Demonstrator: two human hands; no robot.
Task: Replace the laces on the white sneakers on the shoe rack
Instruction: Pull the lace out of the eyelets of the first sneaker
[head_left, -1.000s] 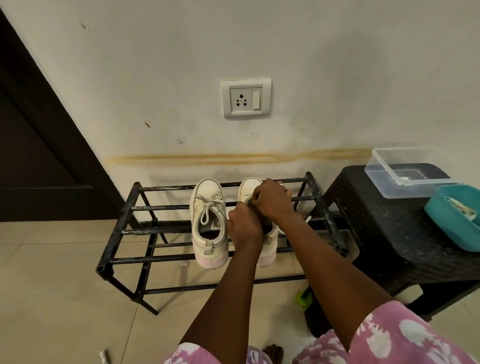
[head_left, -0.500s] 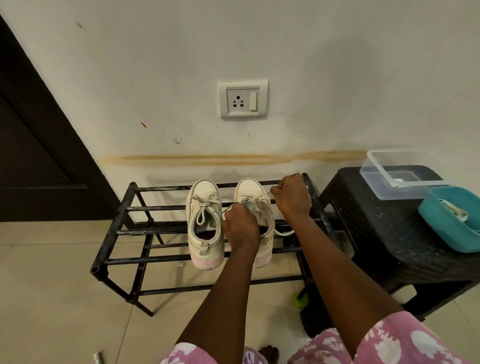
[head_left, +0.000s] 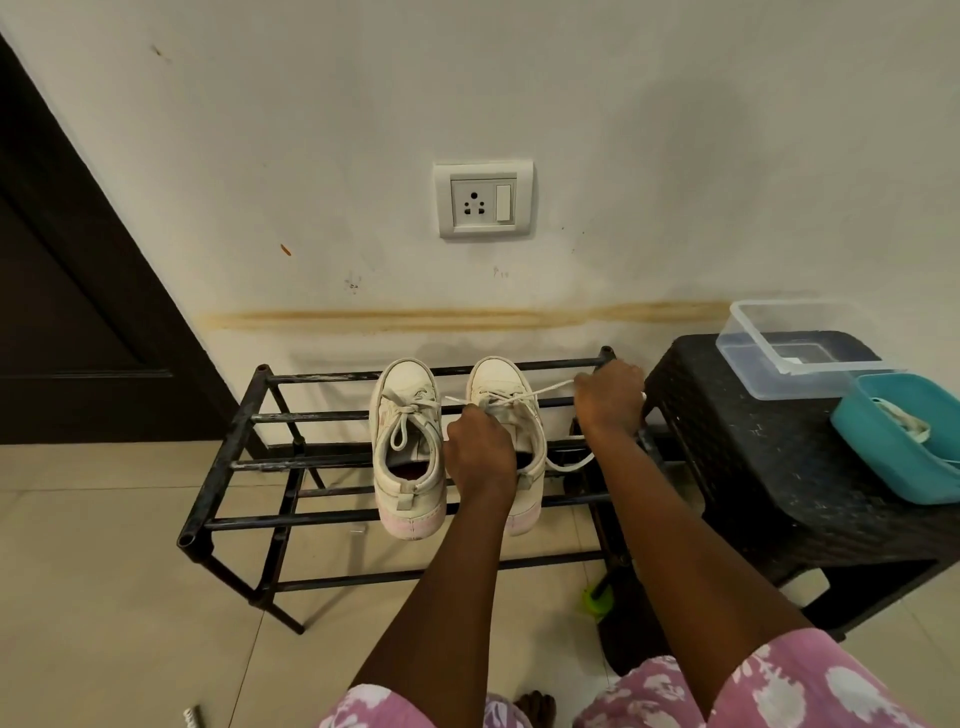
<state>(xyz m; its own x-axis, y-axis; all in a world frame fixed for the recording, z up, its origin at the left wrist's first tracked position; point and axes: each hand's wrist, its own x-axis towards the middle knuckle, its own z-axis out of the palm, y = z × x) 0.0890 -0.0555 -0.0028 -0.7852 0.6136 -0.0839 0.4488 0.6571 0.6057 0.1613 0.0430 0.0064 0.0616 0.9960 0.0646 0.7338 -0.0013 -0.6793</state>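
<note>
Two white sneakers stand side by side on the black metal shoe rack (head_left: 322, 464), toes toward the wall. The left sneaker (head_left: 408, 441) has its lace tied in a bow. My left hand (head_left: 480, 452) covers the opening of the right sneaker (head_left: 501, 384) and pinches its lace at the eyelets. My right hand (head_left: 609, 397) grips the other end of that white lace (head_left: 545, 391), drawn taut out to the right of the shoe. A loose loop of lace hangs beside the shoe's right side.
A black plastic stool (head_left: 769, 478) stands right of the rack. It carries a clear plastic container (head_left: 795, 348) and a teal tub (head_left: 898, 441) holding white laces. A dark door (head_left: 67, 312) is at the left, a wall socket (head_left: 483, 200) above, tiled floor below.
My right hand has pulled away from the shoe to the right, drawing the lace out. My left hand stayed on the right sneaker.
</note>
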